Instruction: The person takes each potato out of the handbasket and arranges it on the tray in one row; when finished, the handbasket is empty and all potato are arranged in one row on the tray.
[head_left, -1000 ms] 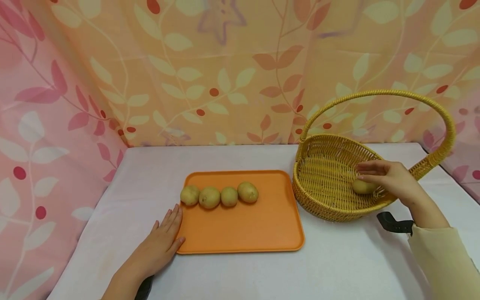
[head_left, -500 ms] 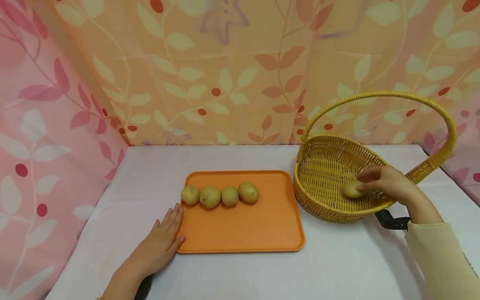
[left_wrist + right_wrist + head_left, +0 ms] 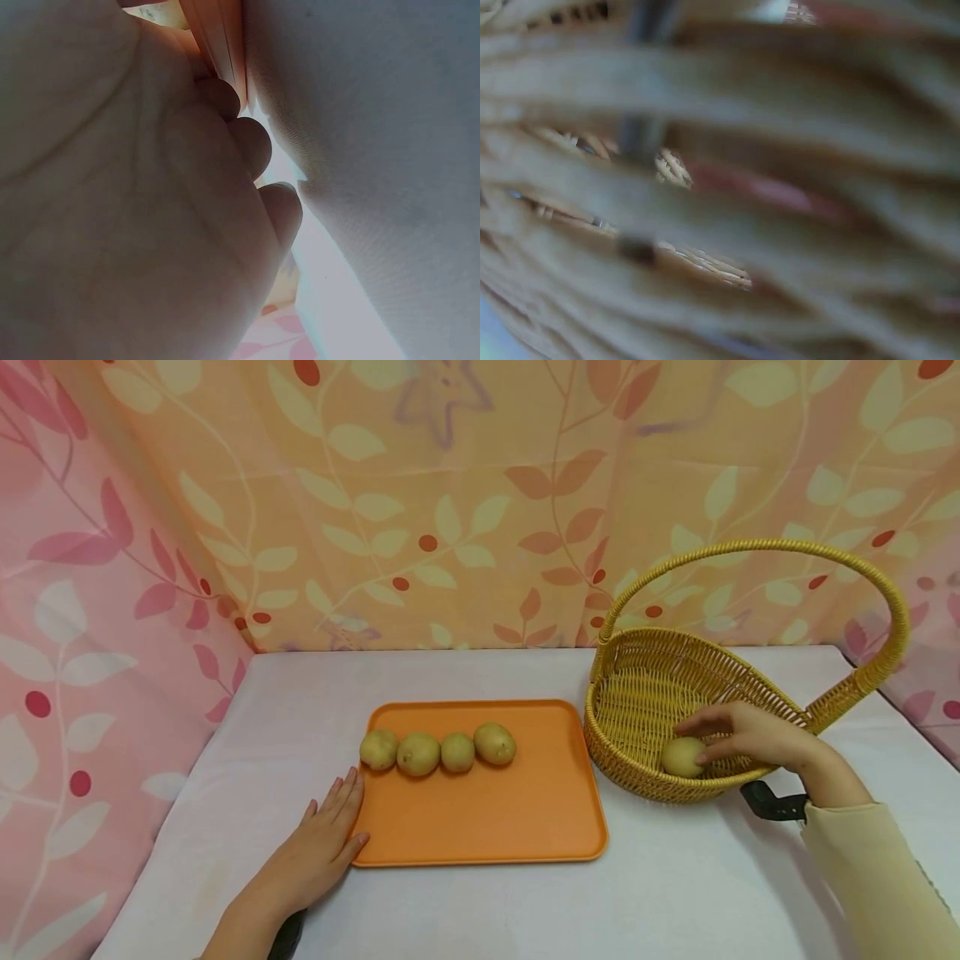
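Observation:
In the head view my right hand (image 3: 757, 739) reaches over the near rim into a yellow wicker basket (image 3: 630, 768) and holds a potato (image 3: 681, 757) low inside it, thumb on its right side and fingers over its top. My left hand (image 3: 318, 843) lies with straight fingers along the left edge of an orange tray (image 3: 480, 827). Several potatoes (image 3: 419, 754) form a row on the tray's upper left part. In the left wrist view the left palm (image 3: 135, 195) fills one side, fingertips near the tray's edge (image 3: 221, 45). The right wrist view shows blurred basket weave (image 3: 727, 202).
A tall hooped handle (image 3: 757, 545) arches over the basket. Basket and tray stand side by side on a white-covered table (image 3: 480, 910). Patterned cloth (image 3: 465, 502) hangs behind and at both sides. Black straps (image 3: 772, 802) sit at the wrists.
My right hand has moved left and a little nearer within the basket, the potato moving with it. The left hand, tray and row of potatoes have stayed in place.

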{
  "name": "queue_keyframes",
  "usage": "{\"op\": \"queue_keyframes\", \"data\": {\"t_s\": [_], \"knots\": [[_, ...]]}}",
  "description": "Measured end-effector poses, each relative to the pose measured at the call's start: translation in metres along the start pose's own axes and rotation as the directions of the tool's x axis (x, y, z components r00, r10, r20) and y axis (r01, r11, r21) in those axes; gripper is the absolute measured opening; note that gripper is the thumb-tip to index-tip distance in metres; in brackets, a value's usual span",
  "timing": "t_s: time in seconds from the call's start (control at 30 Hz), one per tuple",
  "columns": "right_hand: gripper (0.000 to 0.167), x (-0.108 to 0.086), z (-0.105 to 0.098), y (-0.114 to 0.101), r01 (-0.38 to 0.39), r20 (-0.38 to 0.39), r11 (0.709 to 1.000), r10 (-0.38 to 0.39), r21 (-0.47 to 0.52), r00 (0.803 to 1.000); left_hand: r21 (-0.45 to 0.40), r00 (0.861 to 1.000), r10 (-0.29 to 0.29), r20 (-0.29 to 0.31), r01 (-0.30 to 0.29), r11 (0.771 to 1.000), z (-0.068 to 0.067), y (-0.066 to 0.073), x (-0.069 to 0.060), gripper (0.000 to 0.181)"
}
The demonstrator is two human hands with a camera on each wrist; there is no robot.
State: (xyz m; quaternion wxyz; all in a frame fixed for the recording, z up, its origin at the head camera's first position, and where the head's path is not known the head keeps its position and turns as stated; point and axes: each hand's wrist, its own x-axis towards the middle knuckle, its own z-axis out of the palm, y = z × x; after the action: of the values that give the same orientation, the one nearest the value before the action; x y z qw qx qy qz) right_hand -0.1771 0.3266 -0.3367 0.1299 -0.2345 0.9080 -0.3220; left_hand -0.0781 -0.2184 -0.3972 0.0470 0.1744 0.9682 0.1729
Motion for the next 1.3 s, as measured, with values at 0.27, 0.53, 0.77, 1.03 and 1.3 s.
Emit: {"op": "queue_keyframes", "data": {"t_s": [0.27,0.53,0.77,1.03,1.3], "knots": [[0.049,0.004,0.001,-0.001,-0.057,0.111,0.997,0.063,-0.056,0.992,-0.007,1.0,0.003,0.0,-0.003,1.0,0.0,0.0,0.0,0.066],[0.044,0.003,0.002,-0.004,0.0,0.059,0.994,0.007,-0.106,0.998,-0.011,1.0,-0.002,-0.001,0.002,1.0,0.001,-0.001,-0.001,0.066],[0.044,0.001,0.004,-0.004,-0.026,-0.037,0.994,0.022,-0.108,0.999,-0.002,1.0,0.005,-0.014,-0.005,1.0,0.001,-0.001,-0.001,0.065],[0.043,-0.003,0.004,-0.006,-0.03,-0.128,0.988,0.011,-0.148,0.992,-0.008,0.999,0.016,-0.031,-0.017,1.0,0.001,0.001,-0.001,0.065],[0.045,-0.004,0.004,-0.01,-0.052,-0.162,0.991,0.032,-0.123,0.986,0.004,0.999,0.014,-0.032,-0.014,1.0,0.001,0.001,-0.001,0.065]]}}
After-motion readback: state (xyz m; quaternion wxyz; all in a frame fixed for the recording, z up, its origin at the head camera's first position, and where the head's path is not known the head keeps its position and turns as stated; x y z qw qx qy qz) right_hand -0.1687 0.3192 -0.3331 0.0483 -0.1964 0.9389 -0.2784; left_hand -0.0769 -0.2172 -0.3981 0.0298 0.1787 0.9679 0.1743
